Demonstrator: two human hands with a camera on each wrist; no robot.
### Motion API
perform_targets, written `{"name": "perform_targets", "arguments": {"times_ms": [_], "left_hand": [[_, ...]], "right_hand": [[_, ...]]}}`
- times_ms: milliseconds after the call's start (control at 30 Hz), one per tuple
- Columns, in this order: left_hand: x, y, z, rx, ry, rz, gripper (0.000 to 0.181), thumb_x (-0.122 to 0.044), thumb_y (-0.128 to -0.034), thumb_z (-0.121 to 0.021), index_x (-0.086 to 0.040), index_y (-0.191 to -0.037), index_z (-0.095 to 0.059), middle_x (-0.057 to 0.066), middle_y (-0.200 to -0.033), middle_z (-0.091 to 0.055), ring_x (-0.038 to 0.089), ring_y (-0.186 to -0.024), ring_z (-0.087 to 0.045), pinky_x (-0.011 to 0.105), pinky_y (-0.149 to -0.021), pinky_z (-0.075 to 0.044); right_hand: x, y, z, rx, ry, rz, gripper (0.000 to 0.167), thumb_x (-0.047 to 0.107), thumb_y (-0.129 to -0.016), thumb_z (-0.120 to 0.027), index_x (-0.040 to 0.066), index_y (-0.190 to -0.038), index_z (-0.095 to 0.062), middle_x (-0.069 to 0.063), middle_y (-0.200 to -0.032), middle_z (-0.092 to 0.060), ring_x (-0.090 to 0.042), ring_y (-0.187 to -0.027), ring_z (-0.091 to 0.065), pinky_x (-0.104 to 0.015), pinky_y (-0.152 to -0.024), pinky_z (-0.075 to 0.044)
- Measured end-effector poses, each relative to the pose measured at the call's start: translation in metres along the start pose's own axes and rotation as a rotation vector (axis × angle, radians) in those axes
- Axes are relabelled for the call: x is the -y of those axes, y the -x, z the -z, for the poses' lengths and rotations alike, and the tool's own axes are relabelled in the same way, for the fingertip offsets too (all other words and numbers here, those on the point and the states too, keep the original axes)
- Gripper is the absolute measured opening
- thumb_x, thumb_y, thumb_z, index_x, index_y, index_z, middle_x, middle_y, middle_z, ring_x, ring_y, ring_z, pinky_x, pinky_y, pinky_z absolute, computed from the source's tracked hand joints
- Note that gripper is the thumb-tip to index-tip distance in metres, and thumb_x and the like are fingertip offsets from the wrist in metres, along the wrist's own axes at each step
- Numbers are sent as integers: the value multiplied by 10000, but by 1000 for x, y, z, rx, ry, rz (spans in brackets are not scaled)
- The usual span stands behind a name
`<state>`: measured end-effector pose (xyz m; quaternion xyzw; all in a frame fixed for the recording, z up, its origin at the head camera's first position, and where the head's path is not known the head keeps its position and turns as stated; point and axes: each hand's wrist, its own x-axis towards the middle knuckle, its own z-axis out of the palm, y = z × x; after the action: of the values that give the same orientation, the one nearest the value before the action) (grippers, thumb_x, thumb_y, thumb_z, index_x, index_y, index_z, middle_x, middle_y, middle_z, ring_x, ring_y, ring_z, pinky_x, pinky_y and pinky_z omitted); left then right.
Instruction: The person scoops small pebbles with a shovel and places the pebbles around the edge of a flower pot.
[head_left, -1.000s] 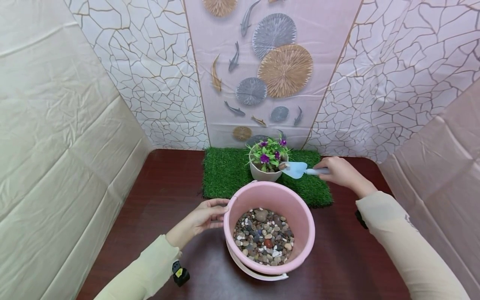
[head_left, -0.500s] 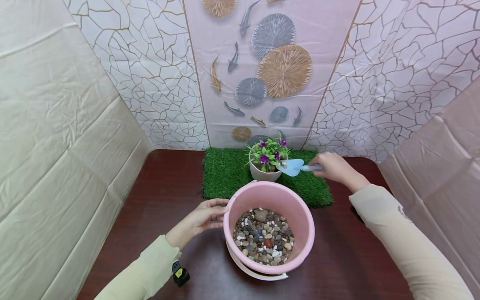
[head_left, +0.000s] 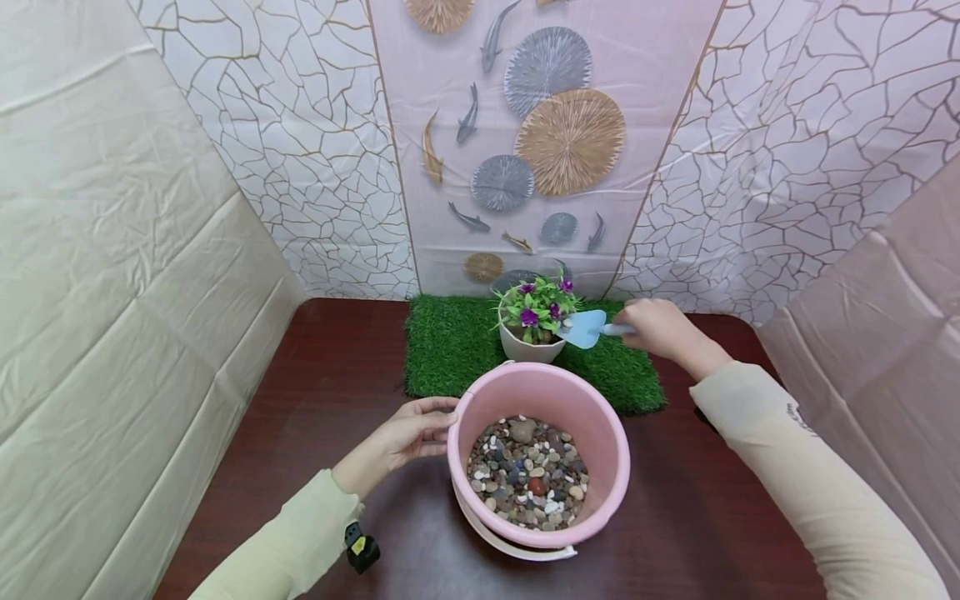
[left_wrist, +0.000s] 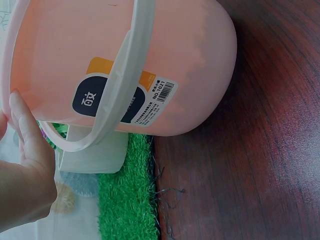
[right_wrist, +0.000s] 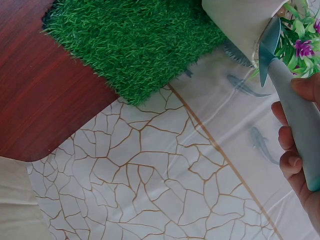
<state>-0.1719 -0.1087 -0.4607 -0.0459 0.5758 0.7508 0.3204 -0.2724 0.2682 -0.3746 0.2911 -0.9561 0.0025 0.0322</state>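
My right hand point(head_left: 663, 333) grips the grey handle point(right_wrist: 300, 120) of a small light-blue garden trowel point(head_left: 583, 330). The trowel's blade lies over the right rim of a pale flower pot point(head_left: 529, 348), with a few small stones near its tip. Green leaves and purple flowers point(head_left: 529, 317) grow above the pot's rim. My left hand point(head_left: 401, 433) holds the left rim of a pink bucket point(head_left: 611, 467), thumb at the rim and fingers along the outer wall. Mixed pebbles point(head_left: 528, 475) cover the bucket's bottom.
The pot stands on a green artificial grass mat point(head_left: 450, 350) at the back of a dark red-brown table point(head_left: 322, 367). The bucket's white handle point(head_left: 517, 550) hangs down at its front. Patterned cloth point(head_left: 322, 150) rises behind, with plain cloth on both sides.
My right hand has moved left and slightly up, bringing the trowel blade further over the pot's rim; fewer stones show on the blade. The left hand and the bucket have stayed still.
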Motion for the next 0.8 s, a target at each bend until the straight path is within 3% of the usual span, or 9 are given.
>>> {"name": "perform_targets", "arguments": {"times_ms": [433, 800], "left_hand": [[-1, 1, -1, 3, 1, -6, 322, -31, -900, -550, -36, -1222, -537, -43, -736, -671, 53, -647, -650, 202, -630, -584], [-1, 0, -1, -3, 6, -8, 301, -38, -896, -558, -63, -1196, -560, -46, -730, -670, 52, -640, -648, 205, -628, -585]], "right_hand": [[0, -1, 5, -12, 54, 1, 101, -16, -719, -673, 73, -751, -708, -57, -672, -569, -186, -560, -508, -347, -472, -460], [-1, 3, 5, -78, 99, 23, 120, -50, -713, -662, 65, -726, -693, -70, -674, -553, -215, -565, -499, -341, -434, -426]]}}
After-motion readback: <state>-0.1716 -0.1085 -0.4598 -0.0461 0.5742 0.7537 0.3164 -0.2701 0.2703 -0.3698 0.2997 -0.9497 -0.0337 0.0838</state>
